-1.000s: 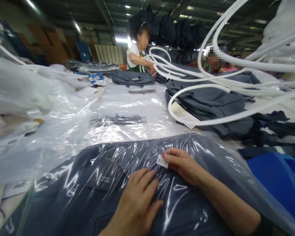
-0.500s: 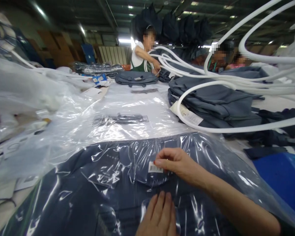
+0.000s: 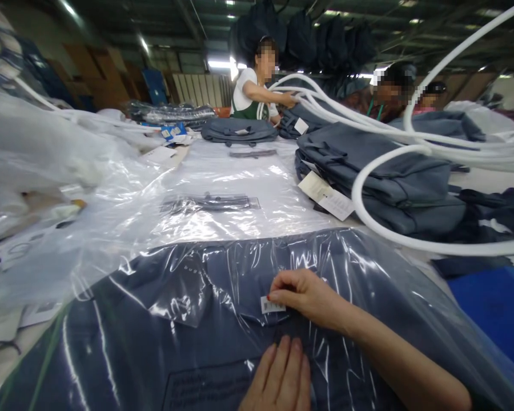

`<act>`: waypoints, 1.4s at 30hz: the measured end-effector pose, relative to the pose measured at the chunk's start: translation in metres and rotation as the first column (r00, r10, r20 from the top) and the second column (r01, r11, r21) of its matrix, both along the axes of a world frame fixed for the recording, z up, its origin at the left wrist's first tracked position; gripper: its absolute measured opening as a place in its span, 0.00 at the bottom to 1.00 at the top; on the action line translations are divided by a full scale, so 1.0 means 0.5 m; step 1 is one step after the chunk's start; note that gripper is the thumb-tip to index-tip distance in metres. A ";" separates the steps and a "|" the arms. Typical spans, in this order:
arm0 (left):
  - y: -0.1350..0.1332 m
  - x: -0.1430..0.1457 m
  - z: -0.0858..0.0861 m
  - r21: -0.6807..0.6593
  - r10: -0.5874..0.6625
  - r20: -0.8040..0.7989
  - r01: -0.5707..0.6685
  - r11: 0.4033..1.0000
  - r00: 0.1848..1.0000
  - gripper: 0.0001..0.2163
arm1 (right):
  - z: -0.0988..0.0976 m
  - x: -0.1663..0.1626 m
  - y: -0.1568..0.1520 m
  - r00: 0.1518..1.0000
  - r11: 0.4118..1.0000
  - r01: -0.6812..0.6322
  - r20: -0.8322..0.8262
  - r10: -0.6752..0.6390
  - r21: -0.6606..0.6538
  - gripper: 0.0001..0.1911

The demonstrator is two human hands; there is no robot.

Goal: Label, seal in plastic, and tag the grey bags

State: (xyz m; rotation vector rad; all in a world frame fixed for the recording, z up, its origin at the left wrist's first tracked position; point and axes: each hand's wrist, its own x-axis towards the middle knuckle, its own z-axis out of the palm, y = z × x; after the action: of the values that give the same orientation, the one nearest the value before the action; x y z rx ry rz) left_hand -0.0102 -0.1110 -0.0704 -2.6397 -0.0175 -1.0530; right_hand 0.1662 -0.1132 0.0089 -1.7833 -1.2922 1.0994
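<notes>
Right hand [image 3: 310, 297] now presses the small white barcode sticker [image 3: 272, 305] onto the clear plastic garment bag [image 3: 188, 297]; left hand [image 3: 280, 379], flat and open, has slid back toward the wearer

folded grey garments [image 3: 381, 171] beneath looping white tubing [image 3: 411, 242]; blue bin [image 3: 497, 308] at right.

A bagged garment [image 3: 197, 319] is laid nearest the camera on the table [image 3: 0, 365]. On it, a sticker [image 3: 272, 305] is pinned under the right hand [image 3: 304, 297], and the left hand [image 3: 278, 379] is laid flat just before that. Behind the garment, a packet [image 3: 209, 202] is spread on plastic sheets [image 3: 223, 188]. To the right, a garment stack [image 3: 381, 171] is crossed by tubing [image 3: 411, 142]. Behind it, a worker [image 3: 257, 85] is placed at the table's far end.
</notes>
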 end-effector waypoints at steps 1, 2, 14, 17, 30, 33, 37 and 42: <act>0.001 0.000 -0.001 0.000 -0.001 -0.002 0.001 1.000 1.000 0.19 | -0.001 0.000 -0.001 1.000 1.000 -0.003 0.007 0.003 0.005 0.05; 0.002 -0.001 -0.003 0.002 -0.003 -0.006 0.003 1.000 1.000 0.18 | -0.002 0.000 -0.002 1.000 1.000 -0.003 0.013 0.003 0.008 0.05; 0.006 -0.009 -0.025 0.025 -0.010 -0.014 0.010 1.000 1.000 0.15 | -0.004 0.000 -0.003 0.999 0.999 0.016 0.033 -0.017 0.037 0.06; 0.005 -0.010 -0.024 0.013 -0.012 -0.019 0.012 1.000 1.000 0.16 | -0.007 0.003 -0.004 1.000 0.998 0.014 0.027 -0.015 0.054 0.06; 0.003 -0.006 -0.029 0.025 0.007 0.001 -0.007 1.000 1.000 0.16 | -0.012 -0.005 -0.005 0.976 0.998 -0.028 0.217 0.016 0.051 0.05; 0.005 -0.007 -0.027 0.034 0.002 -0.015 -0.002 0.999 1.000 0.17 | -0.018 -0.010 -0.007 0.939 0.994 -0.066 0.342 0.033 0.085 0.05; 0.005 -0.012 -0.022 0.023 -0.020 -0.051 0.021 1.000 0.998 0.17 | -0.035 -0.018 -0.013 0.847 0.982 -0.134 0.529 0.045 0.132 0.04; 0.003 -0.018 -0.012 -0.019 -0.026 -0.077 0.025 1.000 0.997 0.16 | -0.048 -0.027 -0.019 0.736 0.974 -0.189 0.674 0.055 0.127 0.05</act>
State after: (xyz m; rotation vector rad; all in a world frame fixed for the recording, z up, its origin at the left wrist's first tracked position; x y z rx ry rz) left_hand -0.0195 -0.1095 -0.0767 -2.7013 0.0231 -0.9622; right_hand 0.1526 -0.1229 -0.0150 -2.0465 -1.8827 0.3465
